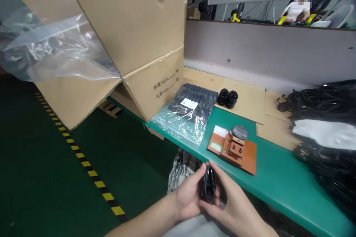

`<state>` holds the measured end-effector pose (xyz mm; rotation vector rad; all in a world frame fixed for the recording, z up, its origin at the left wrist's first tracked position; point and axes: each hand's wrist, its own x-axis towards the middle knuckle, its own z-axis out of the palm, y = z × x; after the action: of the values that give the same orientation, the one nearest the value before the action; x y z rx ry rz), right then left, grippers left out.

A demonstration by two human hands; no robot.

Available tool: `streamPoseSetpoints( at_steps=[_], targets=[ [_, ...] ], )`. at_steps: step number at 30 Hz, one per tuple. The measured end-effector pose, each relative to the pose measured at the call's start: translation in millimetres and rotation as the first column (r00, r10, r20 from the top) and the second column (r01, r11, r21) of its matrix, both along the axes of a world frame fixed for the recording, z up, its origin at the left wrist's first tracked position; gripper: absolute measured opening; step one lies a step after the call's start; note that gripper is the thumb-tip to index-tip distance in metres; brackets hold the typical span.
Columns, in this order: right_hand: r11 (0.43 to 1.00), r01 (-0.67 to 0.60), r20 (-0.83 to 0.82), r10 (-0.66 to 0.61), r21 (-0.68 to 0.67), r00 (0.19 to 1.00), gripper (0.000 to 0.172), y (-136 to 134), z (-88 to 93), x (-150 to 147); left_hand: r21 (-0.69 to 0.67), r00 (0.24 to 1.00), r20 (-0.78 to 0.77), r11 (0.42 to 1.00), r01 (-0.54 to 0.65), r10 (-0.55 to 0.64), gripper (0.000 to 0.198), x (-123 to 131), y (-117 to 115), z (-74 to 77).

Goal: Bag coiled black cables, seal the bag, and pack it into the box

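Note:
Both my hands are closed round a coiled black cable (208, 187) at the bottom middle, in front of the table's edge. My left hand (189, 196) grips its left side, thumb near the top. From the right, my right hand (229, 196) holds it with fingers wrapped behind. Just beyond them on the table lies an orange fixture (247, 155) carrying a round digital gauge (239, 132). Two more black coils (227, 98) stand side by side farther back. A clear plastic bag (189, 109) with a white label is filled with dark coiled items.
A large open cardboard box (155, 77) stands at the left, a clear plastic liner (69, 52) over its flap. Heaps of black cables (328, 100) lie right on the green table (289, 181), with a white cloth (325, 133) among them. Another person (297, 11) sits beyond the partition.

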<state>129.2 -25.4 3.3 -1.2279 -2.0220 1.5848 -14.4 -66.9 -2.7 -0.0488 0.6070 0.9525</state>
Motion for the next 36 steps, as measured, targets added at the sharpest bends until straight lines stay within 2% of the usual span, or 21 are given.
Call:
streamPoseSetpoints(
  at_steps=[2, 5, 8, 10, 12, 14, 15, 17, 18, 19, 23, 26, 29, 32, 34, 36],
  targets=[
    [1.000, 0.021, -0.034, -0.020, 0.022, 0.999, 0.081, 1, -3.3, -10, -0.019, 0.997, 0.026, 0.997, -0.076, 0.077, 0.059, -6, -4, 0.5],
    [0.994, 0.073, -0.037, -0.070, 0.079, 0.997, 0.076, 5, -5.6, -31, 0.136, 0.960, -0.062, 0.955, -0.263, 0.273, 0.036, -16, -13, 2.2],
    [0.991, 0.016, -0.017, -0.014, 0.134, 1.000, 0.072, 5, -7.5, -53, 0.272, 0.885, -0.214, 0.896, -0.352, 0.413, 0.048, -26, -24, 2.6],
    [0.988, -0.066, -0.028, 0.071, 0.140, 0.997, 0.073, 4, -9.2, -64, 0.270, 0.851, -0.234, 0.872, -0.408, 0.470, 0.055, -33, -31, 1.7],
    [0.960, -0.184, -0.026, 0.194, 0.210, 0.981, 0.083, 5, -10.0, -73, 0.251, 0.829, -0.238, 0.857, -0.451, 0.506, 0.057, -43, -38, -0.2],
    [0.903, -0.263, -0.022, 0.287, 0.341, 0.958, 0.089, 10, -8.5, -80, 0.250, 0.793, -0.247, 0.828, -0.502, 0.556, 0.057, -54, -44, -2.6],
    [0.873, -0.250, -0.032, 0.289, 0.418, 0.957, 0.085, 15, -6.9, -85, 0.258, 0.769, -0.252, 0.806, -0.532, 0.588, 0.056, -61, -46, -3.8],
    [0.808, -0.140, -0.062, 0.213, 0.572, 0.975, 0.061, 30, -3.7, -102, 0.266, 0.709, -0.271, 0.758, -0.595, 0.651, 0.054, -74, -50, -6.1],
    [0.761, -0.081, -0.061, 0.157, 0.644, 0.986, 0.050, 40, -2.8, -114, 0.272, 0.680, -0.284, 0.737, -0.619, 0.676, 0.054, -80, -51, -7.0],
    [0.701, -0.075, -0.019, 0.126, 0.709, 0.992, 0.045, 49, -2.6, -127, 0.276, 0.655, -0.303, 0.721, -0.635, 0.692, 0.054, -86, -53, -7.8],
    [0.447, -0.175, 0.178, 0.037, 0.877, 0.983, 0.051, 81, -9.5, -189, 0.278, 0.605, -0.327, 0.686, -0.672, 0.726, 0.054, -97, -62, -10.3],
    [0.317, -0.222, 0.240, -0.019, 0.922, 0.971, 0.051, 90, -14.7, -220, 0.267, 0.614, -0.320, 0.690, -0.673, 0.722, 0.056, -97, -68, -13.4],
    [0.224, -0.279, 0.293, -0.034, 0.934, 0.955, 0.044, 93, -15.8, -230, 0.253, 0.623, -0.317, 0.697, -0.671, 0.715, 0.058, -95, -73, -17.2],
    [0.147, -0.336, 0.343, -0.027, 0.930, 0.939, 0.043, 97, -13.4, -226, 0.246, 0.622, -0.340, 0.705, -0.665, 0.706, 0.059, -95, -73, -18.7],
    [0.115, -0.364, 0.371, -0.049, 0.924, 0.927, 0.048, 100, -9.7, -215, 0.258, 0.594, -0.393, 0.704, -0.661, 0.702, 0.060, -97, -71, -17.7],
    [0.117, -0.387, 0.399, -0.101, 0.914, 0.911, 0.051, 102, -4.1, -197, 0.281, 0.552, -0.477, 0.714, -0.641, 0.683, 0.060, -101, -68, -15.6]
  ],
)
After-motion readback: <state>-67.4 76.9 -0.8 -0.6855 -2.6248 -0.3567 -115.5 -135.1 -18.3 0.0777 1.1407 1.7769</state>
